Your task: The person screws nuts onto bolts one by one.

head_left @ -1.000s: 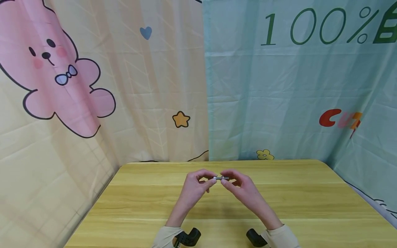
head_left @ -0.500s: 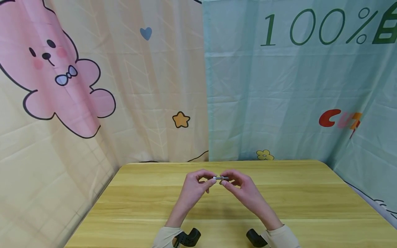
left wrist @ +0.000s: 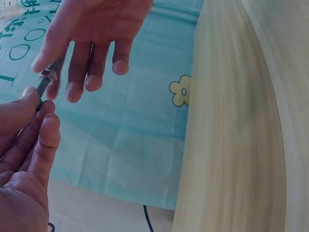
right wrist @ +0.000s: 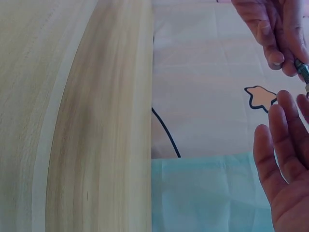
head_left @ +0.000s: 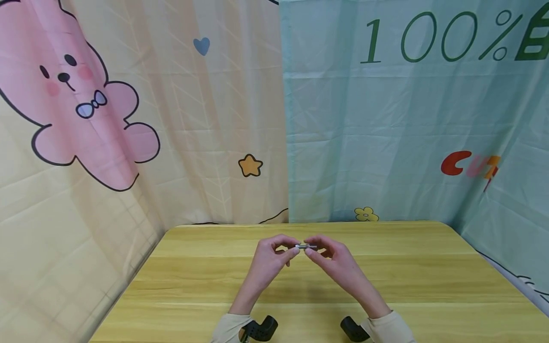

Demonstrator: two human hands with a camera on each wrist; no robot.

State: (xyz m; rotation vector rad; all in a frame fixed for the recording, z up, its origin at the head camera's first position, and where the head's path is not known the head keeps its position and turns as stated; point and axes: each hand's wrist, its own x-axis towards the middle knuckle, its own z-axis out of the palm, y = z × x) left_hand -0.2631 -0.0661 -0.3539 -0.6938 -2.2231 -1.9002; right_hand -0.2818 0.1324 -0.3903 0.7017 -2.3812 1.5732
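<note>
A metal bolt (left wrist: 43, 87) with a nut (left wrist: 48, 75) on its threaded shank is held level above the table between both hands in the head view. My left hand (head_left: 269, 257) pinches the bolt's head end between thumb and forefinger. From the other side my right hand (head_left: 332, 257) has its thumb and forefinger at the nut, part-way along the shank. In the left wrist view, the right hand's other fingers (left wrist: 96, 67) hang loosely extended. The right wrist view catches only part of the bolt (right wrist: 302, 72) at its right edge.
Below the hands lies a wood-grain table (head_left: 206, 286). Printed curtains, cream (head_left: 180, 143) and light blue (head_left: 326, 133), hang behind and beside it. Black devices (head_left: 261, 328) are worn at both wrists, by the beige sleeves.
The right thumb and forefinger shift slightly about the nut on the bolt. The left hand stays in place, still holding the head end.
</note>
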